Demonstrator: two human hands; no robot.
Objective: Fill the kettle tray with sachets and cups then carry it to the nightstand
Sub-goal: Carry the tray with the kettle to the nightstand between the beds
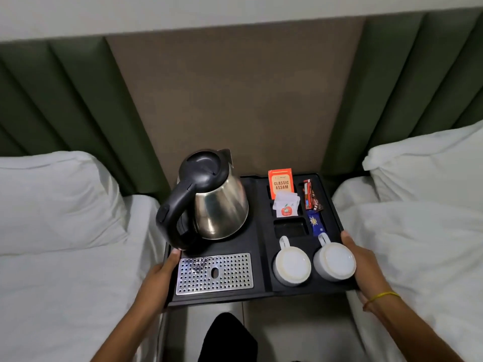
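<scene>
From the head camera, the black kettle tray (258, 288) sits between two white beds, held at both short edges. The left hand (163, 270) grips the tray's left edge, thumb on top of the rim beside the perforated metal drip plate (214, 273), the other fingers hidden under the tray. The right hand (358, 262) clamps the tray's right edge the same way, thumb lying along the rim, just beside the nearer cup; a yellow band (380, 296) circles that wrist.

On the tray, the steel kettle (209, 202) stands at the far left. Two white cups (292, 265) sit upside down at the near right. Beyond them, the compartments hold an orange tea sachet (281, 182), a white sachet (286, 206), a red stick (308, 194) and a blue sachet (315, 223). One compartment (291, 228) is bare.
</scene>
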